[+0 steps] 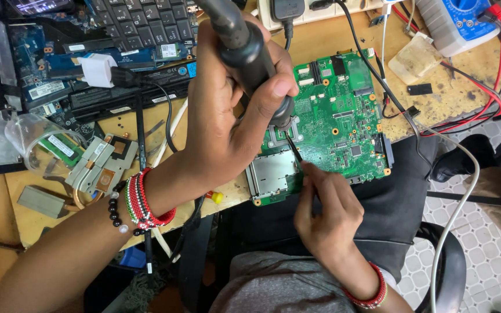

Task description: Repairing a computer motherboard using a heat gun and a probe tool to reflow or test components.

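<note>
green circuit board (pixel 343 116) sits at frame centre on the bench edge; left hand (pixel 227 110) is clenched around a black hot-air wand (pixel 247 52) aimed down at it. right hand (pixel 326 214) pinches thin tweezers (pixel 294 152) by the nozzle: looks like chip rework, needing steady heat and a gentle lift.

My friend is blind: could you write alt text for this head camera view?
The left hand holds a black hot-air tool over a green circuit board, while the right hand holds thin black tweezers to it on a cluttered wooden bench.
</note>
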